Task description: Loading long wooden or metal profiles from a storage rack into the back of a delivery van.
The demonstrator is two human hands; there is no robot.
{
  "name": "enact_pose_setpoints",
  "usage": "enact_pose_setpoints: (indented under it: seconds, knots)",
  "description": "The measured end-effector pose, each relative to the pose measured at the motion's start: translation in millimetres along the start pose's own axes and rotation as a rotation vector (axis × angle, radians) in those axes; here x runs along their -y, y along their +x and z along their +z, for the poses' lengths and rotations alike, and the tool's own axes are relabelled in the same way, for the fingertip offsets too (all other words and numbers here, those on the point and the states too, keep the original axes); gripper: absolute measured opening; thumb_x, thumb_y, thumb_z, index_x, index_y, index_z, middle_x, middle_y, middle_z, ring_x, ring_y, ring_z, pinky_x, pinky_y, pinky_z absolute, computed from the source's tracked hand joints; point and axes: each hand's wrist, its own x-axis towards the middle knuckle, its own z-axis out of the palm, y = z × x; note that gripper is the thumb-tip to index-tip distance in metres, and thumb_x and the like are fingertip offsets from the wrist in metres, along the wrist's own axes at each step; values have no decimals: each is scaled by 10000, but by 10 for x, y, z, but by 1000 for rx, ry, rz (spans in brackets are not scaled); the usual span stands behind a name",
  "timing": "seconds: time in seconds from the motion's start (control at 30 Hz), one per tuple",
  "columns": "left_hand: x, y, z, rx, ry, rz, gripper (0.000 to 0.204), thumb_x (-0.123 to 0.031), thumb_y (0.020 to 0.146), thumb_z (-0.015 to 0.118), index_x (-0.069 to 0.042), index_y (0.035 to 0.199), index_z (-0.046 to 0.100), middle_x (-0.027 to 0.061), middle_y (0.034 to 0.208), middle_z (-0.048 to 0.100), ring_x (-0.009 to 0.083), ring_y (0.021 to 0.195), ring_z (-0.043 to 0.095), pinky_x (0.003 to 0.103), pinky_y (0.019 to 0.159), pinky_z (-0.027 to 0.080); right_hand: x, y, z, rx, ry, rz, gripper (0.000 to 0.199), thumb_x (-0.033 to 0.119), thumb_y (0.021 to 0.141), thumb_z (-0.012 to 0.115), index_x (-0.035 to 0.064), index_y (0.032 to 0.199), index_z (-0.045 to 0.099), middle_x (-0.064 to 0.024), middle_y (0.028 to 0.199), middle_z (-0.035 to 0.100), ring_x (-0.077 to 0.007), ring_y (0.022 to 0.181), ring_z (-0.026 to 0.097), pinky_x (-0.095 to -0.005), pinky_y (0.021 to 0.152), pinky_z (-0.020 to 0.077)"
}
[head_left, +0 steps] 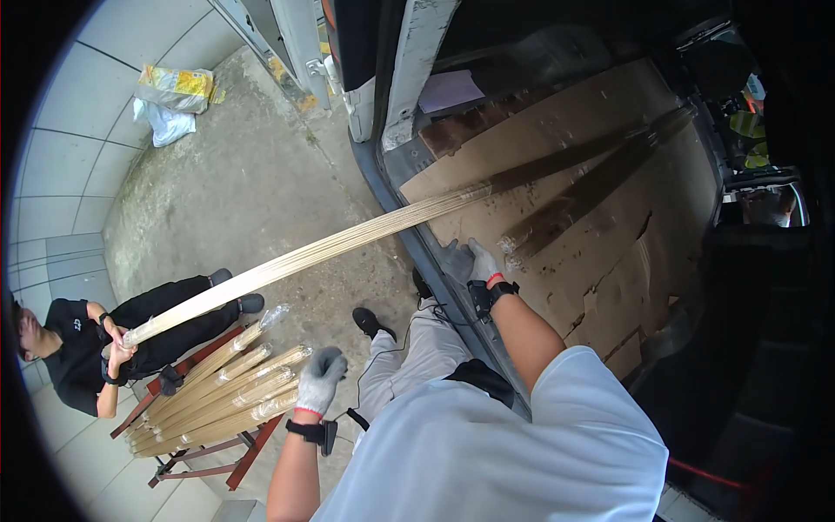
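Note:
My left hand (321,381), in a grey-and-white work glove, hangs beside the rod bundles on the rack. Its fingers curl inward with nothing seen in them. By the vehicle's rear sill, my gloved right hand (474,261) is open, fingers apart, over the edge of the cardboard (600,252); whether it touches it I cannot tell. Beyond that hand, a long bundle of thin, pale rods (322,258) slants from the left into the cargo space. A person (83,339) in black grips its outer end with both hands. Darker bundles (574,204) lie inside on the cardboard.
Several wrapped rod bundles (226,396) rest on a red metal rack (252,457) at lower left. Yellow-and-white sacks (174,91) lie against the tiled wall. The vehicle's sill (396,204) and door frame (413,70) bound the cargo opening.

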Motion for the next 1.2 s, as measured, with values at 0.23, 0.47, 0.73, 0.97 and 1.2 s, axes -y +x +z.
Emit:
enact_pose_setpoints:
  seconds: [0.23,0.47,0.73,0.97,1.2]
  knots:
    - [-1407,1430,852,-100,1117,588,548,-387,796,772,-53,1195,599,188,1164,657,327,1086,634,435,944,503,39,-189,-491,29,148,83,315,374,955,642,63,998,617,-155,1015,651,-353,995,627,-481,964,496]
    - [-1445,2012,1699,48,745,357,499,-320,873,727,-30,1254,588,167,1174,660,275,1088,644,381,916,521,127,-434,-875,10,192,108,241,307,976,623,71,1025,622,-139,969,674,-327,958,655,-480,902,541]
    - [-879,336,1626,358,-472,-299,339,-241,1006,581,-5,1250,588,116,1068,675,231,962,668,375,871,560,210,-140,-747,-19,30,135,258,299,967,634,60,1063,613,-154,983,669,-340,927,666,-496,869,557]
    - [-277,43,180,-194,-652,-260,294,-239,988,603,-21,1184,620,114,1021,691,221,874,687,353,776,581,529,231,-294,-36,-353,63,279,283,960,625,60,1127,618,-149,970,671,-330,881,690,-465,758,593]
    - [249,-441,-27,-274,-707,-263,283,-213,973,626,-23,1183,621,119,1016,695,224,862,690,354,751,588,699,34,76,-175,-1379,-449,412,328,891,653,59,1202,622,-186,1068,701,-330,997,687,-431,887,554]
